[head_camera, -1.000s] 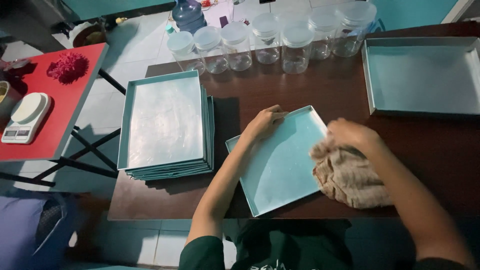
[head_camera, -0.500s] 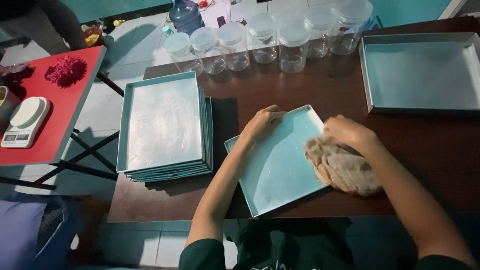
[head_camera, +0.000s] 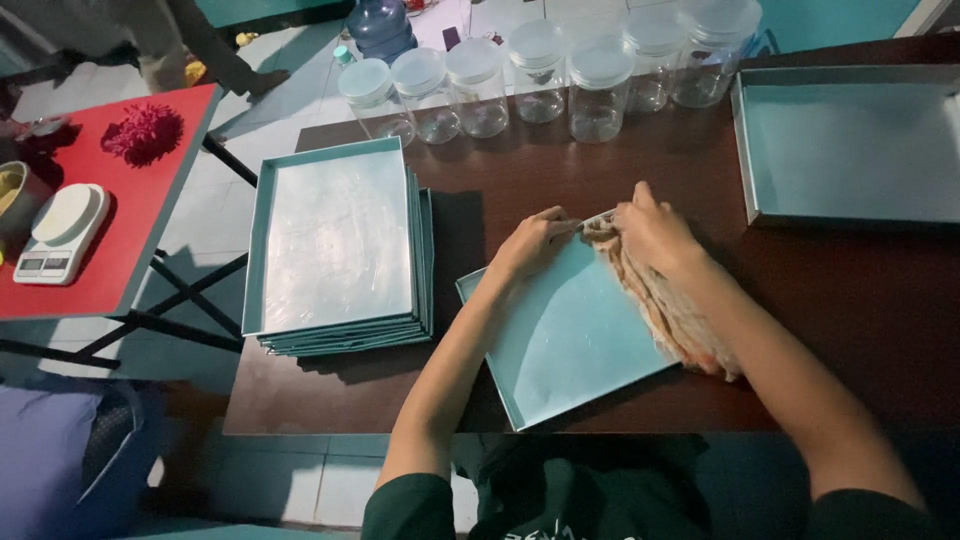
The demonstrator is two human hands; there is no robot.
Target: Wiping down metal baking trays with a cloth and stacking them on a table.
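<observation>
— Pale teal metal, lying skewed at lower centre of the frame: a shallow tray (head_camera: 560, 340), near corner jutting just past the front edge of the dark desk (head_camera: 500, 190).

— And the hands?

— Left hand (head_camera: 530, 245) pinching the tray's far rim, fingers (head_camera: 556, 222) curled over that edge. Right hand (head_camera: 655, 232) just beside it, clenched on a crumpled beige cloth (head_camera: 670, 310), pressed at the tray's upper right corner. Cloth trailing down along the right rim and spilling onto the desk.

— Room around it?

— To the left, a stack of trays (head_camera: 335, 250), near but apart, overhanging nothing visible. Bare dark wood between tray and stack, and more at lower right. Upper right, a larger tray (head_camera: 850, 150), well apart, cut off by the frame edge. Along the far edge, a row of clear jars (head_camera: 540, 75) with lids.

— Beyond the desk?

— Far left, a red table (head_camera: 150, 190) carrying a white scale (head_camera: 60, 232) and a red tuft (head_camera: 143, 133).
</observation>
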